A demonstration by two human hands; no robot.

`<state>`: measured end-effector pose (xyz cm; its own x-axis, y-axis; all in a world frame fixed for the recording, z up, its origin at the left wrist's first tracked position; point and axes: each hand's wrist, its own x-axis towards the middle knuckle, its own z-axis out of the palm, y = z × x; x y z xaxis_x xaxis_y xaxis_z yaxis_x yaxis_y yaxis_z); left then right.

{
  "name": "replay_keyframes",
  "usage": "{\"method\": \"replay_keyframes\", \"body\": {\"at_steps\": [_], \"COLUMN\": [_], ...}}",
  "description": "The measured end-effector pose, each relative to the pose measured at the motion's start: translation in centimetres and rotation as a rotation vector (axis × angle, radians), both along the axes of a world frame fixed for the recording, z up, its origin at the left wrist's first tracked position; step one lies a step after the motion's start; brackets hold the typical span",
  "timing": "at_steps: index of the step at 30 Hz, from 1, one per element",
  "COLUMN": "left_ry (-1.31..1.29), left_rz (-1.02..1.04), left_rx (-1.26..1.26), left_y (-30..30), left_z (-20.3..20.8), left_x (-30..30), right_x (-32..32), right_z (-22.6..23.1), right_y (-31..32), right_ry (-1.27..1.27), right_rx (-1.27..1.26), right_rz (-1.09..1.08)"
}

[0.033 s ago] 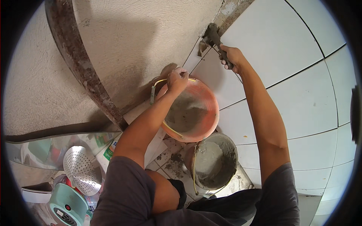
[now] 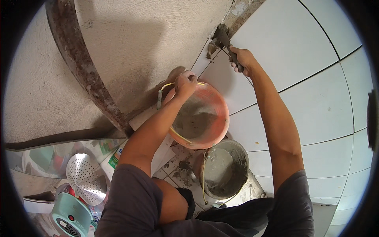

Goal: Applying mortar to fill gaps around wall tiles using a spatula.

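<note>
My right hand [image 2: 241,62] is closed round the handle of a mortar-caked trowel [image 2: 226,39]. The trowel's blade end reaches dark wet mortar [image 2: 219,32] in the gap where the rough wall meets the white tiles. My left hand [image 2: 186,83] grips the far rim of an orange bucket [image 2: 222,106], its fingers curled over the edge. Grey mortar [image 2: 193,118] lies inside that bucket, partly hidden by my left forearm. Nearer to me stands a second, mortar-smeared bucket [image 2: 241,173] with greyish liquid in it.
Large white tiles [image 2: 308,102] cover the surface on the right. A beige plaster wall [image 2: 118,43] rises at the left, crossed by a rusty curved metal strip [image 2: 85,59]. At the lower left are a perforated metal colander [image 2: 83,173] and a mint-green appliance [image 2: 71,213]. Mortar spots the floor [image 2: 182,173].
</note>
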<state>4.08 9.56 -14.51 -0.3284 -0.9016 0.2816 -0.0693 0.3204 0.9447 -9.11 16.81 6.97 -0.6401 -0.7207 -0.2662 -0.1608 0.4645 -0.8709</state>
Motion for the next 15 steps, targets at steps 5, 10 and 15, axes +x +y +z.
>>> {"method": "replay_keyframes", "body": {"at_steps": [5, 10, 15], "left_ry": [-0.012, -0.031, -0.051], "left_rz": [-0.010, 0.000, -0.015], "left_rx": [0.013, 0.014, 0.037], "left_y": [-0.1, -0.2, 0.2], "left_z": [-0.4, -0.6, -0.6], "left_x": [0.1, 0.1, -0.2], "right_x": [0.7, 0.9, 0.1], "right_z": [0.7, 0.9, -0.8], "right_y": [0.0, 0.0, -0.4], "right_ry": [-0.009, 0.008, 0.024], "right_rx": [-0.023, 0.042, 0.062], "right_rz": [-0.007, 0.059, 0.024]}}
